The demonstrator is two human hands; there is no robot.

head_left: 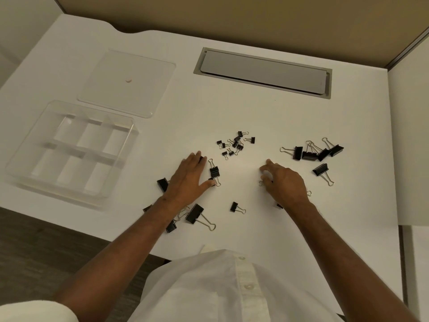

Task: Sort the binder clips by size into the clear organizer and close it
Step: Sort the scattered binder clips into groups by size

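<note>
Broadly, a white desk (pixel 255 117) filled the view, backed by a tan partition (pixel 232 17), with a grey cable hatch (pixel 263 72) set into its far side and dark flooring (pixel 34 240) below its near left edge. On the left of the desk sat the clear organizer (pixel 69 152), open, its compartments holding nothing visible; its clear lid (pixel 127 83) lay flat just beyond it, with a small round knob at its middle. Black binder clips with silver wire handles lay scattered right of the organizer: large clips (pixel 312 153) grouped at the right, one large clip (pixel 196 214) near the left forearm, a medium clip (pixel 214 171) beside the left thumb, and a cluster of small clips (pixel 235 142) beyond the hands. The left hand (pixel 189 180) lay palm down with fingers spread, covering some clips. The right hand (pixel 286 182) was curled, fingertips bent toward the desk over a clip; whether it pinched anything could not be told. A white shirt (pixel 220 287) filled the bottom.
</note>
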